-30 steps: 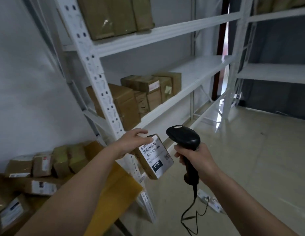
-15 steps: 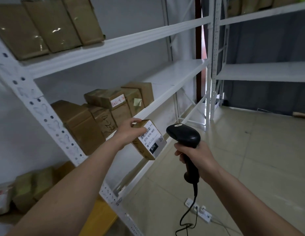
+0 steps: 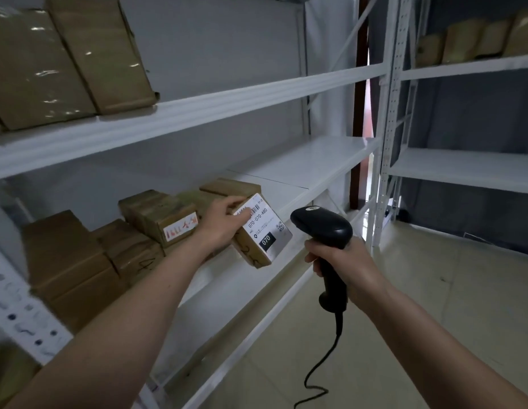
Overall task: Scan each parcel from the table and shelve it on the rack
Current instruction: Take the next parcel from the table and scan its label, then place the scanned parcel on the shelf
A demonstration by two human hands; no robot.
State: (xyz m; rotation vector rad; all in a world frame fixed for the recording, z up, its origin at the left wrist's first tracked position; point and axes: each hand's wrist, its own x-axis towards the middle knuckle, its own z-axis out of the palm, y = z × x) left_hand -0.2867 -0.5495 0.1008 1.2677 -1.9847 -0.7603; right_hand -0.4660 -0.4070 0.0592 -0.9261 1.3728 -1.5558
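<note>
My left hand [image 3: 224, 224] grips a small brown parcel [image 3: 262, 234] with a white label reading 070, held just above the front edge of the middle shelf [image 3: 310, 172] of the white rack. The parcel sits right beside several brown parcels [image 3: 156, 219] standing on that shelf. My right hand [image 3: 342, 261] holds a black corded barcode scanner [image 3: 324, 228] by its handle, its head just right of the parcel's label.
Taped brown parcels [image 3: 65, 54] lie on the upper shelf. The middle shelf is bare to the right of the parcels. A second rack [image 3: 463, 169] stands at the right with parcels on top. The scanner cable [image 3: 321, 376] hangs toward the tiled floor [image 3: 433, 290].
The view has swung up and right from the table's parcels to the rack. My left hand has carried the labelled parcel up to the middle shelf; the scanner hand stayed alongside.
</note>
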